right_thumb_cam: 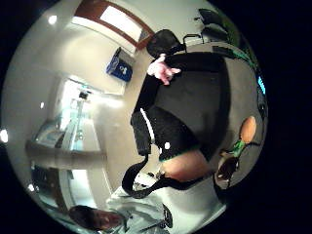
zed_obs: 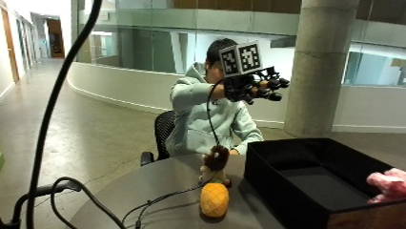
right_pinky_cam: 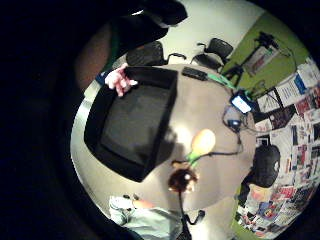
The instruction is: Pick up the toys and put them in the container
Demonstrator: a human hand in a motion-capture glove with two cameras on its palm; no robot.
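We have our gloved right hand (zed_obs: 257, 88) raised well above the table (zed_obs: 146, 186), over the near edge of the black container (zed_obs: 304, 181). The fingers look loosely curled with nothing in them, though from the outside view we cannot tell this for certain.

Two toys wait on the table just beside the container wall: an orange pineapple toy (zed_obs: 214, 199) and, behind it, a dark brown plush toy (zed_obs: 216, 162). They stand close together, nearly touching. A pink plush toy (zed_obs: 388, 185) sits at the container's far rim; the palm views show it hanging on that edge (right_pinky_cam: 120, 80).

What could go wrong, as we judge it: coming down from this height, we may reach for one toy and knock the other, since they stand so close. The pineapple looks rounded and could roll toward the table edge. A cable (zed_obs: 152, 202) runs across the table near the pineapple and could snag on the hand. The pink toy may slip off the rim outside the box.

The table is round and grey-brown. Beyond it we see office chairs (right_pinky_cam: 150, 52), a tripod (right_pinky_cam: 260, 45), a thick concrete column (zed_obs: 317, 67) and glass walls along a curved corridor.
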